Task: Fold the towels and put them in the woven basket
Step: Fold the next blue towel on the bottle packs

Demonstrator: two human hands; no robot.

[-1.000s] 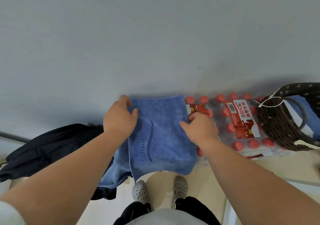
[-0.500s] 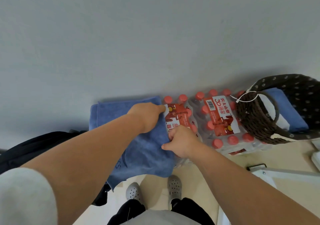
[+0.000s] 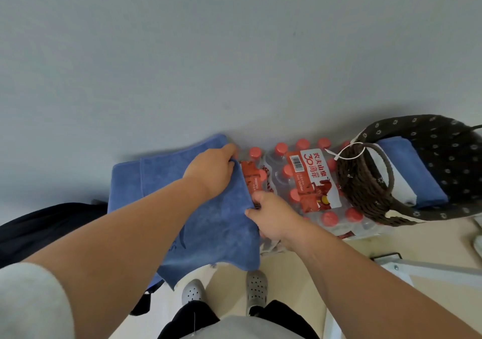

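A blue towel (image 3: 208, 229) lies draped over the left part of a shrink-wrapped bottle pack, its lower edge hanging toward the floor. My left hand (image 3: 211, 171) reaches across it and grips its right edge near the far corner. My right hand (image 3: 271, 218) pinches the same right edge lower down. The dark woven basket (image 3: 365, 195) stands at the right on the pack, with a folded blue towel (image 3: 412, 171) and a folded white towel (image 3: 391, 182) inside it.
The pack of red-capped water bottles (image 3: 307, 179) stands against the grey wall (image 3: 234, 51). A dark garment (image 3: 47, 229) lies at the left. My grey shoes (image 3: 257, 289) stand on the beige floor below. A white frame (image 3: 430, 270) runs at the lower right.
My left hand crossed from the towel's left side to its right edge beside my right hand. The view shifted right, so the basket shows more of its inside.
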